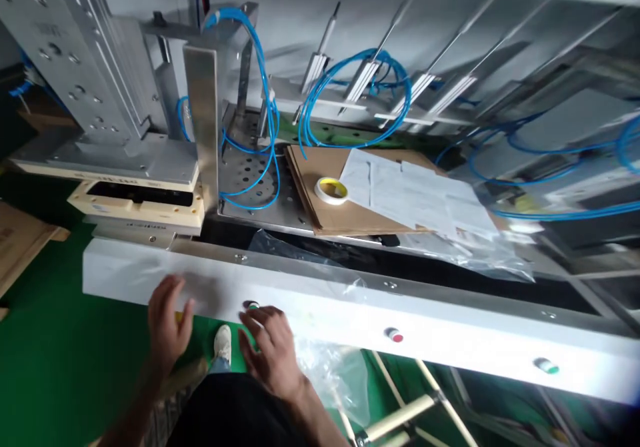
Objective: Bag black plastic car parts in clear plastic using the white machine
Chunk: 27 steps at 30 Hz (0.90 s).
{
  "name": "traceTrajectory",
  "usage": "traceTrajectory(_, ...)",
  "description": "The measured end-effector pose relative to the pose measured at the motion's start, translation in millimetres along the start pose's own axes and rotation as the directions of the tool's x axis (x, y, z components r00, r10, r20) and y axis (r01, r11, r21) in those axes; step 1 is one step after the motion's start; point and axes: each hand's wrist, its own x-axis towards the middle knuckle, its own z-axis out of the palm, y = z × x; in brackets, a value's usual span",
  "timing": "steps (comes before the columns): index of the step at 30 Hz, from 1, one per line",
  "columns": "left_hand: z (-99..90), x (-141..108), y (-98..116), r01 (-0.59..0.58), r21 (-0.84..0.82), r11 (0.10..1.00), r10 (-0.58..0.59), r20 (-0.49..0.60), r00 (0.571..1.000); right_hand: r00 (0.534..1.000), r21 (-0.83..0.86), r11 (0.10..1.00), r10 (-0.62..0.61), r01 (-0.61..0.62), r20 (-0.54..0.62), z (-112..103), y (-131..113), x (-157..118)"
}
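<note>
You won't find any readable text here. The paper sheets point(415, 190) on the cardboard point(320, 194) carry print too blurred to make out, and the faint engraving on the grey metal block point(55, 30) at upper left can't be read either.

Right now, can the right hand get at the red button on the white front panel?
Probably yes. The right hand rests on the white panel, and the red button sits further along the same face with nothing between them, only clear plastic film hanging below.
</note>
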Motion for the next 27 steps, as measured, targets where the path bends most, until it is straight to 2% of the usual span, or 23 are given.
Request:
traceTrajectory(1,8.5,-17.2,17.1,-0.04,-0.012,0.999,0.041,0.08,0.996,0.994,-0.025,0.996,0.079,-0.081,-0.081,-12.4,6.3,-18.0)
traceTrajectory(3,24.5,-43.1,46.2,-0.135,-0.033,0.99,0.139,0.19,0.972,0.939,-0.099,0.961,0.226,-0.259,-0.259,-34.5,21.9,-47.2)
traceTrajectory(5,37.1,-59.7,66.6,-0.212,-0.034,0.977,0.214,0.214,0.953,0.859,-0.179,0.897,0.304,-0.403,-0.411,-53.7,39.2,-69.2)
traceTrajectory(7,44.6,-71.2,78.9,-0.279,-0.023,0.96,0.278,0.202,0.939,0.789,-0.242,0.832,0.323,-0.5,-0.522,-71.7,55.4,-88.5)
traceTrajectory(10,48.7,-86.0,86.5,-0.366,0.002,0.931,0.358,0.205,0.911,0.72,-0.295,0.751,0.327,-0.591,-0.612,-100.3,76.3,-122.1)
traceTrajectory(12,52.4,-96.0,85.1,-0.376,0.046,0.925,0.362,0.185,0.914,0.674,-0.299,0.683,0.379,-0.666,-0.635,-122.4,92.2,-150.3)
traceTrajectory(13,55.7,-100.8,82.8,-0.383,0.064,0.922,0.366,0.183,0.912,0.631,-0.284,0.634,0.425,-0.719,-0.649,-135.0,102.1,-165.8)
traceTrajectory(15,65.0,-110.0,77.2,-0.349,0.107,0.931,0.333,0.142,0.932,0.513,-0.232,0.517,0.506,-0.824,-0.693,-164.6,126.6,-198.0)
traceTrajectory(17,73.7,-118.6,74.1,-0.309,0.103,0.945,0.298,0.111,0.948,0.404,-0.185,0.418,0.532,-0.89,-0.744,-198.8,155.8,-229.0)
traceTrajectory(19,78.0,-126.0,76.3,-0.256,0.114,0.96,0.248,0.075,0.966,0.338,-0.159,0.357,0.524,-0.92,-0.781,-232.6,187.4,-254.9)
traceTrajectory(21,77.6,-131.1,83.8,-0.22,0.138,0.966,0.213,0.058,0.975,0.295,-0.137,0.318,0.527,-0.938,-0.797,-259.8,218.4,-273.1)
traceTrajectory(23,75.2,-133.4,95.0,-0.191,0.171,0.966,0.185,0.053,0.981,0.272,-0.122,0.298,0.536,-0.947,-0.799,-277.1,244.9,-284.4)
traceTrajectory(27,73.0,-132.3,121.1,-0.079,0.279,0.957,0.065,0.059,0.996,0.257,-0.105,0.294,0.544,-0.95,-0.799,-287.7,273.7,-294.0)
